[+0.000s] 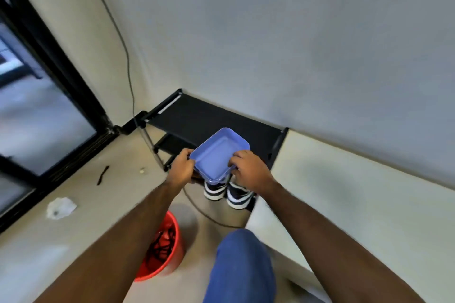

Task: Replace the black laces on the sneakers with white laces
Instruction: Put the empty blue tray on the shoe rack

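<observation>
- Sneakers (pixel 227 192), a dark pair with white stripes, stand side by side on the floor (pixel 103 199) just in front of the black shoe rack (pixel 209 118), toes toward the person; their upper parts are hidden behind the tray and the hands, so I cannot tell which laces they carry.
- Above them, a blue plastic tray (pixel 216 155) is held up with both hands, tilted so that its open side faces the person; nothing shows inside it.
- The left hand (pixel 181 166) grips the tray's left edge, fingers curled round the rim.
- The right hand (pixel 248 170) pinches the tray's right edge, fingers bent over the rim and thumb beneath.
- A red bucket (pixel 165 251) sits on the floor near the person's left forearm, with a tangle of black laces (pixel 161 245) inside it.
- One more short black strip (pixel 103 174) lies on the floor nearer the window (pixel 37 106), well apart from the bucket; it is too blurred to say what it is.
- A crumpled white scrap (pixel 60 208) lies on the floor to the left, and a small pale bit (pixel 142 170) lies close to the rack's leg.
- A thin cable (pixel 123 44) runs down the wall corner toward the rack.
- The person's knee in blue cloth (pixel 241 268) shows at the bottom, beside a pale ledge (pixel 344 192) on the right.
</observation>
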Tool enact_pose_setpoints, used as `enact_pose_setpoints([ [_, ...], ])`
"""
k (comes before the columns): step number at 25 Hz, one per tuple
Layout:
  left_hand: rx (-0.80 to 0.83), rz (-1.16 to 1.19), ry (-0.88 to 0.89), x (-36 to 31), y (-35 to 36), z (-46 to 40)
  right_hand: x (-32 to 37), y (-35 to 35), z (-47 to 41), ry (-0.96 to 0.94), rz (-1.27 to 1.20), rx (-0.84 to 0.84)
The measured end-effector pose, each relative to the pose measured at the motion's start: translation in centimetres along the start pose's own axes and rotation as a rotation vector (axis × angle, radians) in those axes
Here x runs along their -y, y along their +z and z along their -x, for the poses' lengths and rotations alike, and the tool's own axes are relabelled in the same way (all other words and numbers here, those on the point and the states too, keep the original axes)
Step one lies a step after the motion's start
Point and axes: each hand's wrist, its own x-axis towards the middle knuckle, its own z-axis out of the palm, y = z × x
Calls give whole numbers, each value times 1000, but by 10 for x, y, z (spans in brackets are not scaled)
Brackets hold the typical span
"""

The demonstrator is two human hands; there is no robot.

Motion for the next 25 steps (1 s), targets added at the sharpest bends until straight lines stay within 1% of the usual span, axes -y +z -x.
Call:
enact_pose_setpoints([
  [2,-83,-18,-46,32,-34,-4,30,24,-23,-19,-35,73],
  [4,-170,-9,-90,64,-59,-16,47,41,-43,-26,-23,75],
  [7,-307,-32,-151,108,-65,-47,42,54,-68,14,69,89],
  [9,-355,-82,-155,132,-54,-67,27,60,-77,60,153,126],
  [11,-367,-106,-156,146,-42,-83,11,65,-83,113,203,175],
  [14,-381,-109,-194,157,-28,-113,-7,78,-89,168,176,241],
  [17,-389,-68,-213,158,-14,-140,-16,93,-87,149,216,180],
  [20,-348,-42,-166,155,7,-167,-18,100,-89,127,247,118],
  [22,-320,-39,-158,152,21,-180,-19,101,-89,121,239,115],
  [25,-296,11,-193,153,36,-194,-22,104,-86,117,239,105],
])
